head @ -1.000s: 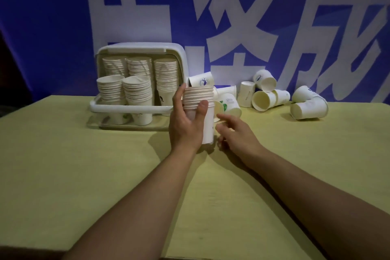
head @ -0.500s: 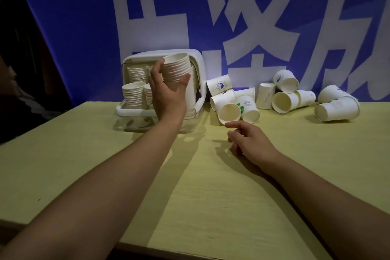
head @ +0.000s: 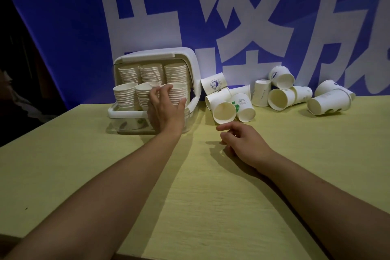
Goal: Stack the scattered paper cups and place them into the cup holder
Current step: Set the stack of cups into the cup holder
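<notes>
I see L hand (head: 166,110) fingers curled round stack (head: 176,94), front-right slot of holder (head: 196,91). R hand (head: 242,141) loose, empty, on table (head: 84,164); cups (head: 224,112) just past fingertips.

Behind my table the blue banner (head: 63,27) carries huge white Chinese characters (head: 242,17), cropped by the frame, and I can't read them whole. One tipped paper cup (head: 213,85) shows a round blue logo with ring lettering too small to make out, and the cup with the green leaf print (head: 242,106) has a line or two of cursive script I can't decipher. Another cup (head: 261,93) bears a tiny line of print along its side, also illegible.
</notes>
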Demonstrator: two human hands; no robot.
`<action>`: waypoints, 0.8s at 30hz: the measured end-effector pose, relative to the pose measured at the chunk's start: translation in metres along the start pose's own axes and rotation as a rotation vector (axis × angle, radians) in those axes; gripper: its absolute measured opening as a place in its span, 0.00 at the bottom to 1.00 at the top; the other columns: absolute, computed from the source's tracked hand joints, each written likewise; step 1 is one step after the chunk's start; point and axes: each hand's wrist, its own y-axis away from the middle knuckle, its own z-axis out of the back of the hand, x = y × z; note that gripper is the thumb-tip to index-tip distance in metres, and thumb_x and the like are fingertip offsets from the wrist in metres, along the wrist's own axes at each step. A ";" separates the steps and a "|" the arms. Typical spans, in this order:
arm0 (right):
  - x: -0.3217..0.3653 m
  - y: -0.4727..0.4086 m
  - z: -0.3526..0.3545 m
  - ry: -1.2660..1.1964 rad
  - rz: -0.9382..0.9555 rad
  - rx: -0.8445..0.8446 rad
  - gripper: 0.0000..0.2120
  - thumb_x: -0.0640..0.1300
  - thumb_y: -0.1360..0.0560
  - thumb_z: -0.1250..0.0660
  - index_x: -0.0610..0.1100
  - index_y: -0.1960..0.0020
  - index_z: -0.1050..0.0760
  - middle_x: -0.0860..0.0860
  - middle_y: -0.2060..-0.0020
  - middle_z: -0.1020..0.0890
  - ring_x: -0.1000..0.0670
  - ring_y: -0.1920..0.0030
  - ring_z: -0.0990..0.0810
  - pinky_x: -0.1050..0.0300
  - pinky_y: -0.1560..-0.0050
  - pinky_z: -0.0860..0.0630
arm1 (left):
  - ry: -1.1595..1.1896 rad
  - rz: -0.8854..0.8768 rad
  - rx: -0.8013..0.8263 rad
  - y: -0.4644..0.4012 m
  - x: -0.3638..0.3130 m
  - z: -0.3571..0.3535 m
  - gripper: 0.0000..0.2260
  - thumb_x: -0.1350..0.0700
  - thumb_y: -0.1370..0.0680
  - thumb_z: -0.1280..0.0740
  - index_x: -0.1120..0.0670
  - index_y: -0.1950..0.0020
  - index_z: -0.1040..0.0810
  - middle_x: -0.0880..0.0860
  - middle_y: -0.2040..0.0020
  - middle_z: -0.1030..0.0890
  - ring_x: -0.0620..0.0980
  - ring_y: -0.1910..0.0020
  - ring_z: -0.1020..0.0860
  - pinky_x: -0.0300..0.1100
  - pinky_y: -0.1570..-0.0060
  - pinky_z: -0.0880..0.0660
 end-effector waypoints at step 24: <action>-0.012 -0.032 0.055 0.131 -0.038 -0.508 0.09 0.46 0.21 0.33 0.50 0.42 0.21 0.55 0.55 0.20 0.57 0.57 0.23 0.59 0.57 0.26 | 0.619 0.154 0.404 0.089 -0.047 -0.032 0.09 0.54 0.23 0.29 0.40 0.54 0.26 0.37 0.53 0.20 0.42 0.67 0.28 0.46 0.55 0.24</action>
